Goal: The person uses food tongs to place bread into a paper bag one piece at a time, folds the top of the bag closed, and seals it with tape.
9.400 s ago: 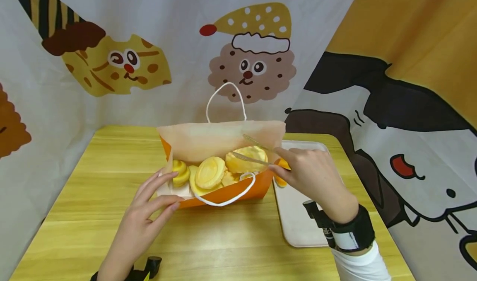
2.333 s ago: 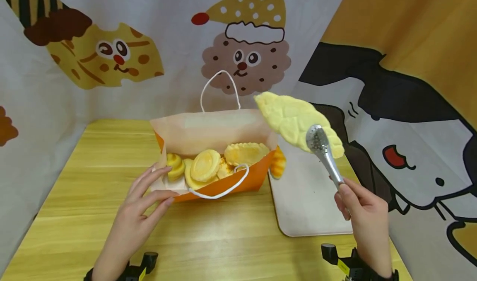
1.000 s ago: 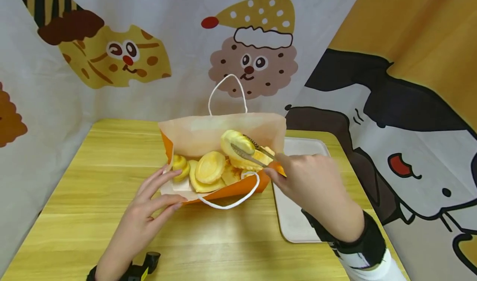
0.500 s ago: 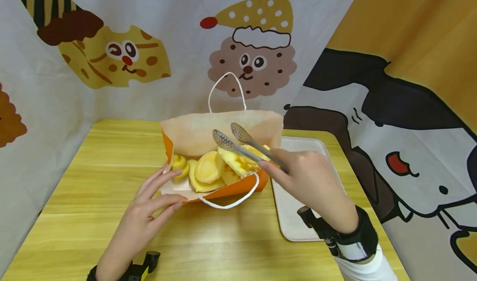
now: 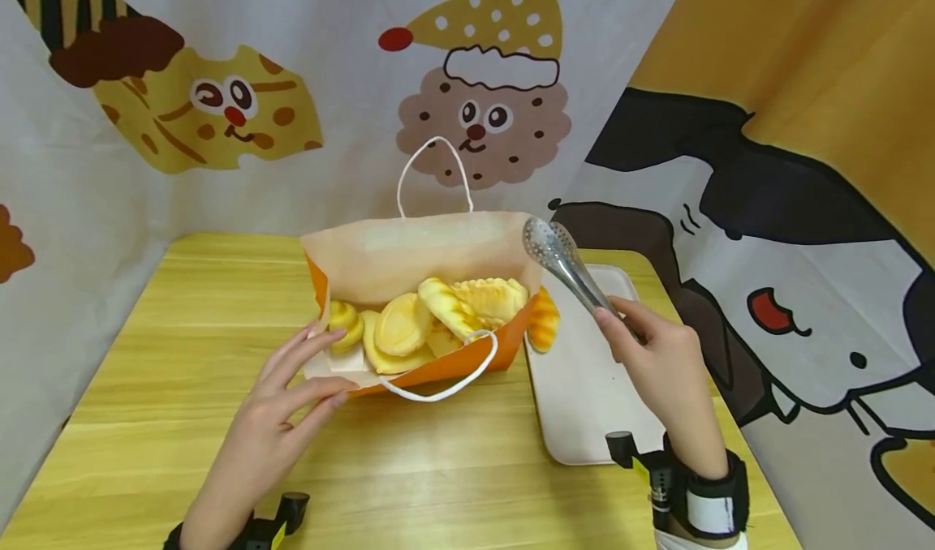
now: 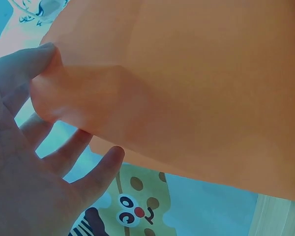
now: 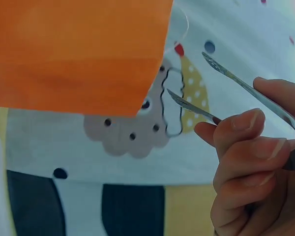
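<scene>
An orange paper bag (image 5: 504,354) lies with its mouth toward me. Inside are a braided bread (image 5: 447,308), a crimped oval pastry (image 5: 497,297), a round flat pastry (image 5: 400,328) and a yellow swirl bun (image 5: 346,323). My left hand (image 5: 273,408) pinches the bag's rim at the near left corner; the left wrist view shows the rim between thumb and fingers. Metal tongs (image 5: 562,258) are gripped in my right hand (image 5: 661,359), over the tray's far side. Their arms stand apart with nothing between them in the right wrist view.
To the bag's right is a white tray (image 5: 584,408) on the wooden table (image 5: 438,477). An orange-striped bread piece (image 5: 544,320) shows at the tray's left side, partly behind the bag. A printed cloth (image 5: 351,63) hangs close behind the table.
The tongs carried the braided bread from above the tray into the bag and let it go there. My right hand has since drawn the tongs back rightward. The left hand keeps its place.
</scene>
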A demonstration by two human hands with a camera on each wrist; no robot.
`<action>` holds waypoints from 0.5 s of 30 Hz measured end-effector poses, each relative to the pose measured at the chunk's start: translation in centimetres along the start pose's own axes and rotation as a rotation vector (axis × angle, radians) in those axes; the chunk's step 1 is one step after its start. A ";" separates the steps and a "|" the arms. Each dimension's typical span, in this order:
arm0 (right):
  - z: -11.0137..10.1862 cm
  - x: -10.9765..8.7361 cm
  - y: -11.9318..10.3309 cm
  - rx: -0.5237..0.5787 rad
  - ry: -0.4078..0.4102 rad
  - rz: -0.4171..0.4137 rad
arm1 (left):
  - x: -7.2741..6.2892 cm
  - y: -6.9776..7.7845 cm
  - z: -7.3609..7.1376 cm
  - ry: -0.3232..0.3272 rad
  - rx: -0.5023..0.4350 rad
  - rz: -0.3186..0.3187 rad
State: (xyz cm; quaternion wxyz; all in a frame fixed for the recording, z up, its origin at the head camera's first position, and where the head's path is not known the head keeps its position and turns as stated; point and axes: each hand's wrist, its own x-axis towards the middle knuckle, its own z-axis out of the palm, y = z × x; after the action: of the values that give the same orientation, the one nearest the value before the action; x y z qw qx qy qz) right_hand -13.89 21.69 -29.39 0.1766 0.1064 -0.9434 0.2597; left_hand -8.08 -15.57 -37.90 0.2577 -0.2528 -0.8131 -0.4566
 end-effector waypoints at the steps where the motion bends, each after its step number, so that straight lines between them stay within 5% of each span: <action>1: 0.1 -0.3 0.3 0.012 0.008 0.034 | 0.0 0.0 0.0 -0.001 -0.001 0.000; 15: 2.3 -3.6 4.3 0.161 -0.007 0.480 | 0.1 0.1 0.1 -0.002 0.014 -0.014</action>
State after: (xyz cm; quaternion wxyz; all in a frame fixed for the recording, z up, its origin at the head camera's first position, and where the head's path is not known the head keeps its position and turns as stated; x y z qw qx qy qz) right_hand -12.51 24.46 -34.53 0.0977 -0.1061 -0.9186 0.3679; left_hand -8.11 -15.49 -37.84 0.2554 -0.2456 -0.8184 -0.4524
